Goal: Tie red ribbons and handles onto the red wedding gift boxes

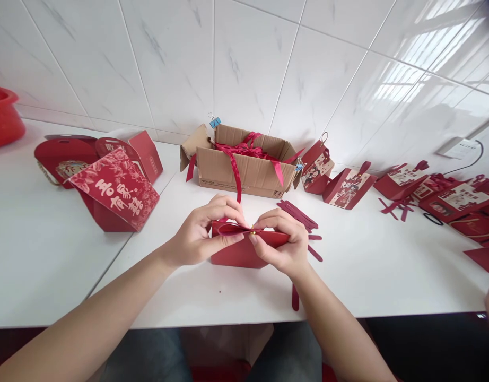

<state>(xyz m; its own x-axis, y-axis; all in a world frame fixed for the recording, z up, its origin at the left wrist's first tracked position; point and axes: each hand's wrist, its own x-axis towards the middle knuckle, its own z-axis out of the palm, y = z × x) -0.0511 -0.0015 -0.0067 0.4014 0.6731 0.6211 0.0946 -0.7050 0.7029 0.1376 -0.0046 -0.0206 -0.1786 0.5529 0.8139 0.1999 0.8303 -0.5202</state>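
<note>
A red paper gift box (236, 255) stands on the white table in front of me, its top edges pressed together. My left hand (202, 231) is closed on the left part of that top edge, thumb on the near side. On the right part, my right hand (286, 241) pinches the top edge between thumb and fingers. Small gold fastener pieces (252, 232) show between my fingertips; how they are joined cannot be seen. A red ribbon (237, 183) hangs from the cardboard box behind and passes out of sight behind my left fingers.
Behind is the cardboard box (228, 172) of red ribbons, with blue binder clips. Dark red strips (298, 213) lie to the right. Several red gift boxes (348, 188) line the right; more (121, 191) stand left. A red basin (3, 116) is far left. Someone's hand shows at the right edge.
</note>
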